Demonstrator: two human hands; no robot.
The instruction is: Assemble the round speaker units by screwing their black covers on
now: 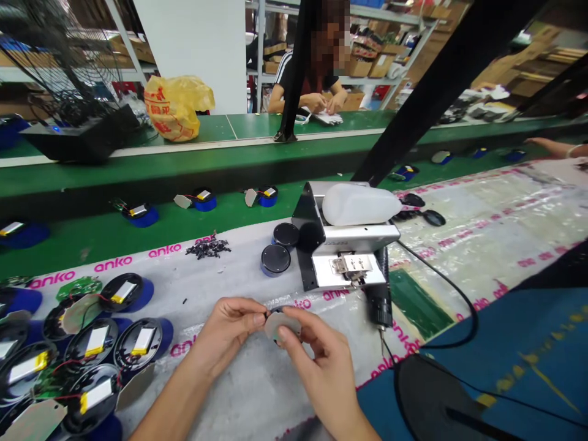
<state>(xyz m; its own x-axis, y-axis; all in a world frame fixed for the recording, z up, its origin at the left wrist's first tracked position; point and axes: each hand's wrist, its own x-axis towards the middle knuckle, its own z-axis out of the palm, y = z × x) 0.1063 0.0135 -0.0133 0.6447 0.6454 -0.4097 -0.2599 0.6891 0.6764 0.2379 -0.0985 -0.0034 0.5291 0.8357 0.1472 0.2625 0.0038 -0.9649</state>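
Near the middle of the plastic-covered bench, a small greyish disc-shaped part (281,324) is held up between both hands. My right hand (319,361) pinches it between thumb and fingers from the right. My left hand (236,327) has thumb and fingertips pressed together at the disc's left edge, on a small dark piece too hidden to name. Several blue round housings (146,344) with white-and-yellow batteries stand to the left of my left hand. Two black-topped round units (275,260) sit beyond the hands, beside a metal screw feeder (346,257).
A white bottle (361,204) lies on the feeder. An electric screwdriver (381,306) hangs at its right, with a cable looping rightward. Black screws (208,246) lie piled ahead. More housings line the green belt (229,214); a person (316,79) works across it.
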